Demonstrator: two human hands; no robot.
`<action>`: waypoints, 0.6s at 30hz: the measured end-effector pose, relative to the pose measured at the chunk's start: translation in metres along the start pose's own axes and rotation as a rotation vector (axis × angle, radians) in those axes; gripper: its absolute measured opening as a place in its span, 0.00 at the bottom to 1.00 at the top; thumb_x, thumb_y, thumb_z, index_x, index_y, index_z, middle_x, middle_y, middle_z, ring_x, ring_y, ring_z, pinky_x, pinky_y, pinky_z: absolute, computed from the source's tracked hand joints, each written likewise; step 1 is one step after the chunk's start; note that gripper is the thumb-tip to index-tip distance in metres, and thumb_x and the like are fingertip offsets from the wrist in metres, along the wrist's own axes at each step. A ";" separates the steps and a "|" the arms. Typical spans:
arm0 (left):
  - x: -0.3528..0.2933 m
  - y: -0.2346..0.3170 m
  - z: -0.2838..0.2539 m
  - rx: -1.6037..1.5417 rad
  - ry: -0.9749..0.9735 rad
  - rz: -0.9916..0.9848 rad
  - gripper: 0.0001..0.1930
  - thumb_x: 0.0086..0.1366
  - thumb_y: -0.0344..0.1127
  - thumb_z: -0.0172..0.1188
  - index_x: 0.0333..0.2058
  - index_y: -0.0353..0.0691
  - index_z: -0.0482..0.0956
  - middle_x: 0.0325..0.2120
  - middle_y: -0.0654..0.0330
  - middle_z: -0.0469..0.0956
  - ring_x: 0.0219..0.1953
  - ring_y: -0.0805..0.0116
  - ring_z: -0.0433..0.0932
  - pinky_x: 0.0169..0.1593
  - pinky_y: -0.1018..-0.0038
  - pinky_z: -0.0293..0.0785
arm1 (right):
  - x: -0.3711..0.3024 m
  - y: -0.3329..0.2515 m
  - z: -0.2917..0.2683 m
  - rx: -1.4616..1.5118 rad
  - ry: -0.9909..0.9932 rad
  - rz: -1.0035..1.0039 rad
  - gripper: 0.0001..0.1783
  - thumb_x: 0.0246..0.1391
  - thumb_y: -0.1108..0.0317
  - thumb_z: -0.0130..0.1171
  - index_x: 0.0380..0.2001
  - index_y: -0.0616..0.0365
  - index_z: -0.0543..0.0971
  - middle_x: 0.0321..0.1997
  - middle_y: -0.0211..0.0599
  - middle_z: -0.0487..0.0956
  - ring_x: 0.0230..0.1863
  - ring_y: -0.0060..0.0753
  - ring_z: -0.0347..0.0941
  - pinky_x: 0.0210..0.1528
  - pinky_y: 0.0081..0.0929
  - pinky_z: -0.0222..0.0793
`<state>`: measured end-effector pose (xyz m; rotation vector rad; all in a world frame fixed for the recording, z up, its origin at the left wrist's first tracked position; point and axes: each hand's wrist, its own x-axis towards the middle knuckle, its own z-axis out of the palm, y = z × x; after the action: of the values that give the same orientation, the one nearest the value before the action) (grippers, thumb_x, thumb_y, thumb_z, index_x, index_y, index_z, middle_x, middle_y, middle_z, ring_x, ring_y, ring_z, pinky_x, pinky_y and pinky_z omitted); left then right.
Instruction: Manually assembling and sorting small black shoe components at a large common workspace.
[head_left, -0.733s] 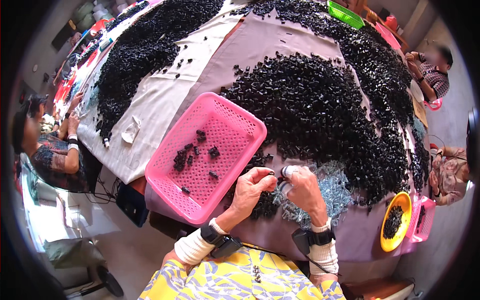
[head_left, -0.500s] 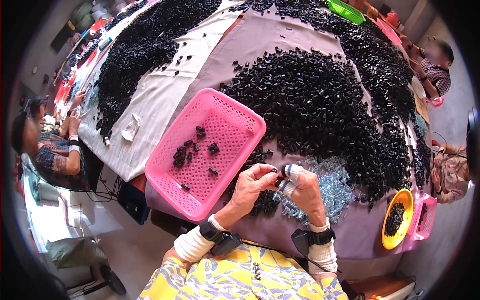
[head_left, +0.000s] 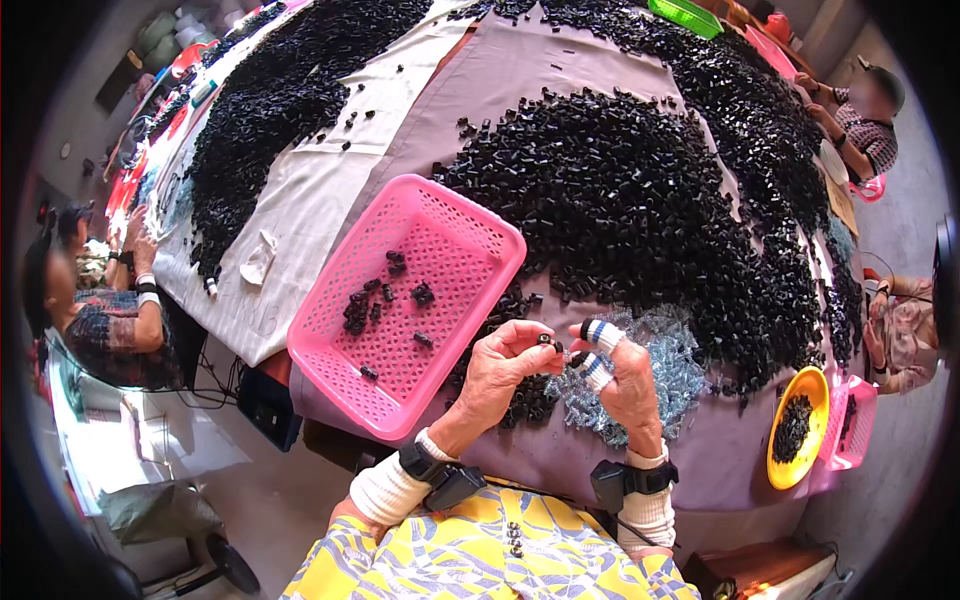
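Note:
Pinched between the thumb and fingers of my left hand (head_left: 500, 372) is a small black plastic piece (head_left: 545, 340). My right hand (head_left: 630, 388) is just right of it, two fingers covered by white sleeves with blue stripes. Its fingertips are apart, and I see nothing held between them. Beneath and behind my right hand lies a pile of small clear bluish pieces (head_left: 672, 375). A large heap of similar black pieces (head_left: 600, 200) spreads beyond my hands. Left of my hands, a pink perforated basket (head_left: 310, 335) holds several black pieces.
At the right edge stand a yellow bowl (head_left: 821, 400) of black pieces and a small pink basket (head_left: 858, 450). A green basket (head_left: 690, 17) sits at the far side. A white cloth scrap (head_left: 258, 258) lies left. Other people work at left and right.
My right hand has drawn slightly right, away from my left fingers, and its fingertips have parted. The black piece in my left hand now shows more plainly. The view has shifted slightly.

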<state>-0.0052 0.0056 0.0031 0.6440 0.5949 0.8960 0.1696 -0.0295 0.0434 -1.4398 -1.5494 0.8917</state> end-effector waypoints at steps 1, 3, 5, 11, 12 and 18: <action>0.000 0.001 0.001 0.048 0.005 0.038 0.10 0.62 0.26 0.58 0.42 0.34 0.74 0.36 0.57 0.78 0.37 0.69 0.79 0.43 0.69 0.79 | -0.001 0.004 0.003 -0.002 0.003 0.000 0.18 0.44 0.76 0.60 0.43 0.63 0.76 0.35 0.44 0.79 0.36 0.41 0.77 0.38 0.32 0.73; 0.000 0.000 0.007 0.103 0.017 0.073 0.10 0.62 0.26 0.58 0.42 0.34 0.74 0.36 0.57 0.78 0.37 0.70 0.79 0.43 0.69 0.79 | -0.003 0.014 0.011 -0.125 0.019 -0.166 0.18 0.44 0.78 0.58 0.42 0.64 0.76 0.36 0.46 0.79 0.38 0.47 0.76 0.40 0.35 0.72; -0.001 0.000 0.009 0.158 0.030 0.113 0.10 0.62 0.26 0.58 0.42 0.34 0.74 0.36 0.57 0.78 0.37 0.71 0.79 0.43 0.70 0.79 | -0.003 0.012 0.011 -0.130 0.018 -0.184 0.19 0.41 0.80 0.57 0.42 0.64 0.76 0.37 0.49 0.78 0.39 0.52 0.74 0.42 0.36 0.71; -0.001 0.003 0.006 0.155 0.003 0.057 0.11 0.61 0.25 0.59 0.43 0.33 0.74 0.36 0.59 0.78 0.37 0.73 0.78 0.45 0.74 0.77 | 0.003 0.005 0.004 -0.316 -0.063 -0.289 0.19 0.35 0.80 0.57 0.37 0.65 0.74 0.33 0.48 0.76 0.39 0.53 0.71 0.42 0.40 0.67; -0.001 0.002 0.007 0.154 0.002 0.055 0.11 0.61 0.25 0.59 0.43 0.33 0.74 0.36 0.59 0.78 0.37 0.73 0.78 0.45 0.74 0.77 | 0.003 0.002 0.004 -0.339 -0.066 -0.320 0.17 0.34 0.79 0.56 0.34 0.64 0.72 0.31 0.48 0.74 0.38 0.52 0.70 0.41 0.40 0.65; 0.000 -0.002 0.009 0.226 0.008 0.075 0.11 0.61 0.26 0.59 0.43 0.33 0.75 0.36 0.59 0.79 0.37 0.74 0.78 0.45 0.76 0.76 | 0.005 -0.002 -0.003 -0.433 -0.172 -0.222 0.15 0.34 0.80 0.55 0.33 0.65 0.72 0.30 0.47 0.74 0.38 0.50 0.70 0.42 0.39 0.65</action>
<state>0.0021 0.0027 0.0077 0.8712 0.6887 0.9086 0.1719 -0.0253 0.0469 -1.4707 -2.0804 0.5806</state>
